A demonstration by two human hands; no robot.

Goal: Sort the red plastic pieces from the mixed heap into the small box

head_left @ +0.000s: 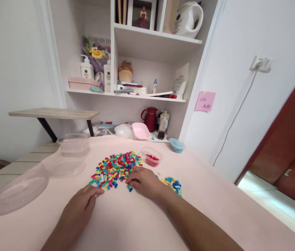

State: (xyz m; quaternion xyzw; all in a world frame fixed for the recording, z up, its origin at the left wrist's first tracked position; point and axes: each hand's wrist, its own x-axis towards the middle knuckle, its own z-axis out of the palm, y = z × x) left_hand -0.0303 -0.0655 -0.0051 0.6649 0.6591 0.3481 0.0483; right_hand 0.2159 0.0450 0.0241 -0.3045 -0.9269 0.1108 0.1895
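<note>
A heap of small plastic pieces (116,165) in red, yellow, green and blue is spread over the pink tabletop. My right hand (144,179) rests at its right front edge, fingers curled down and drawn together among the pieces; whatever they pinch is hidden. At the front left edge of the heap lies my left hand (86,197), its fingers folded in and the thumb against them. What it may hold does not show. Just behind my right hand stands a see-through tub (151,157) with red pieces inside. A smaller pile (173,183), mostly blue and yellow, lies right of my right wrist.
A tub of light blue bits (176,145) stands at the back right. On the left are see-through containers (74,146) and a large lid (22,188). A pink dish (141,131), a red jug (150,118) and a bottle (162,127) stand behind, under shelves.
</note>
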